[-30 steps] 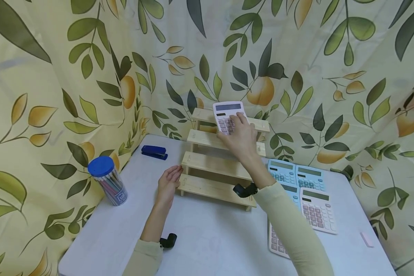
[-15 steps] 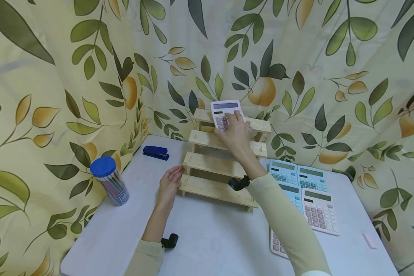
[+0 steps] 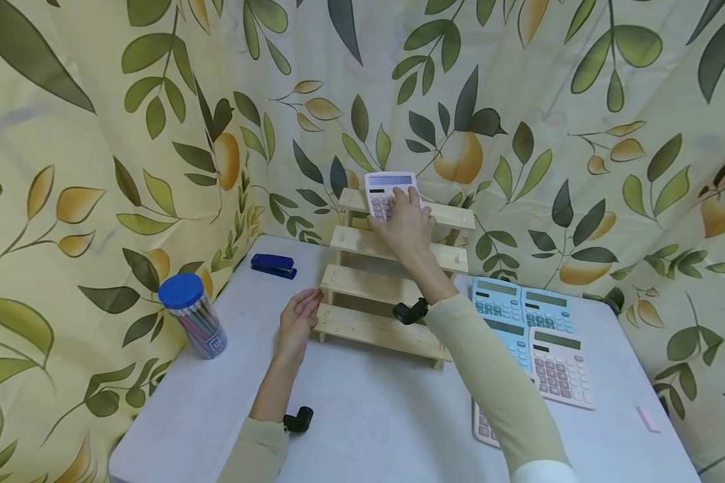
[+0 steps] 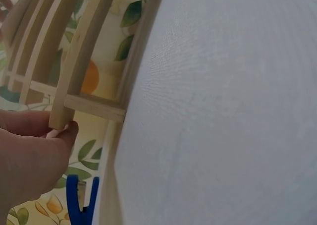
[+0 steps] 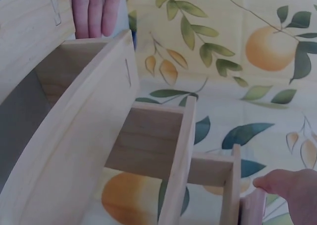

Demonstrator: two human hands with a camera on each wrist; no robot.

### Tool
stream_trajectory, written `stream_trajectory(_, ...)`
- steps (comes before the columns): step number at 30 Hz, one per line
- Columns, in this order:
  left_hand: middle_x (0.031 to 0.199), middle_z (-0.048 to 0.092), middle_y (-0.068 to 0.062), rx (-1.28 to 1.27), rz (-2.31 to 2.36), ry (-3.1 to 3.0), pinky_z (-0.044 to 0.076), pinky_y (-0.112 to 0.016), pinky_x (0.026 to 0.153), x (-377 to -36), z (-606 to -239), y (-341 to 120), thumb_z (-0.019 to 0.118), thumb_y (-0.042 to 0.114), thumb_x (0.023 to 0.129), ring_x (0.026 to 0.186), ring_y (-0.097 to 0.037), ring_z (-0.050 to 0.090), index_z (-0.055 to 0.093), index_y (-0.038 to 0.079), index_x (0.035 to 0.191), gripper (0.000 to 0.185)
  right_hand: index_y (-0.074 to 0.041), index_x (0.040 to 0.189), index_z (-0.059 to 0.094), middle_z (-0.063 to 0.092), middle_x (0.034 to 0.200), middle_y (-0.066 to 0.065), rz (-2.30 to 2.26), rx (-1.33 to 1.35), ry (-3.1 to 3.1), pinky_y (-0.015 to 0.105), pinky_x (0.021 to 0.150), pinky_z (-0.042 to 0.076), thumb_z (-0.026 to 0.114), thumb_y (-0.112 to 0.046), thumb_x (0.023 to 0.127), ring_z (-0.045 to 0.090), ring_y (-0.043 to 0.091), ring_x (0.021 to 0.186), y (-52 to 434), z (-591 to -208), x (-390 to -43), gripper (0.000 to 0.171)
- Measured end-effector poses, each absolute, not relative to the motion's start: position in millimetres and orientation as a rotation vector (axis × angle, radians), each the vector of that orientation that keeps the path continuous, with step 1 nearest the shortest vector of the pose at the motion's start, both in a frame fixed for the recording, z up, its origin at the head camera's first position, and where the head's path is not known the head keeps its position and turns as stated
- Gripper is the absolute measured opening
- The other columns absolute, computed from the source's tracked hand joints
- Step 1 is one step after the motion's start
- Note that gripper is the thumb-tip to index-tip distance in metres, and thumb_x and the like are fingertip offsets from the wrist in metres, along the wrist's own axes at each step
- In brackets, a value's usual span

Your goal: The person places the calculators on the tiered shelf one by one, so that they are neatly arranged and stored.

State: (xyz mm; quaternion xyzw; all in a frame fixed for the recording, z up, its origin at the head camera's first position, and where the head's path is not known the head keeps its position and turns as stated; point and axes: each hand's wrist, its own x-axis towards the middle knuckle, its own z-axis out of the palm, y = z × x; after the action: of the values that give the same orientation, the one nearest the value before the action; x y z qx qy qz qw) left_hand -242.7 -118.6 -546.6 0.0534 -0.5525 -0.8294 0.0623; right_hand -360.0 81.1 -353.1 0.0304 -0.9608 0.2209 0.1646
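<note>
A pink calculator (image 3: pixel 389 193) stands on the top step of the wooden rack (image 3: pixel 387 295), held by the right hand (image 3: pixel 406 225), fingers curled over its keys. The left hand (image 3: pixel 297 320) lies flat, fingers straight, against the rack's bottom step. Nearby: more calculators (image 3: pixel 534 335), stapler (image 3: pixel 272 265), pen jar (image 3: pixel 192 315).
</note>
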Motion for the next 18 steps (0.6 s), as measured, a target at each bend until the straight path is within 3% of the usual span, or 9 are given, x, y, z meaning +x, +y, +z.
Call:
stream_trajectory(4, 0.152, 0.049, -0.024, 0.165, -2.500, -1.679, 0.038, -0.034, 0.121, -243, -546, -118, 0.039, -0.030, 0.083, 0.146, -0.033, 0.047, 0.040, -0.008, 0.150, 0.071, -0.010, 0.158, 0.040, 0.032, 0.166, 0.020, 0.592, 0.061, -2.767, 0.067, 0.109, 0.039, 0.072, -0.061, 0.088, 0.045, 0.056, 0.134, 76, -354, -363, 0.092)
stream_trajectory(12, 0.153, 0.048, -0.024, 0.172, -2.500, -1.680, 0.037, -0.034, 0.122, -244, -545, -118, 0.039, -0.030, 0.083, 0.146, -0.032, 0.046, 0.039, -0.008, 0.151, 0.071, -0.006, 0.155, 0.038, 0.038, 0.159, 0.023, 0.561, 0.032, -2.752, 0.065, 0.103, 0.044, 0.068, -0.070, 0.089, 0.052, 0.057, 0.119, 60, -353, -363, 0.096)
stream_trajectory(18, 0.153, 0.048, -0.025, 0.160, -2.505, -1.658, 0.036, -0.036, 0.122, -242, -544, -118, 0.039, -0.030, 0.084, 0.146, -0.033, 0.046, 0.041, -0.008, 0.149, 0.069, -0.004, 0.155, 0.038, 0.042, 0.155, 0.025, 0.584, 0.046, -2.746, 0.065, 0.103, 0.044, 0.068, -0.067, 0.090, 0.052, 0.058, 0.122, 50, -352, -360, 0.095)
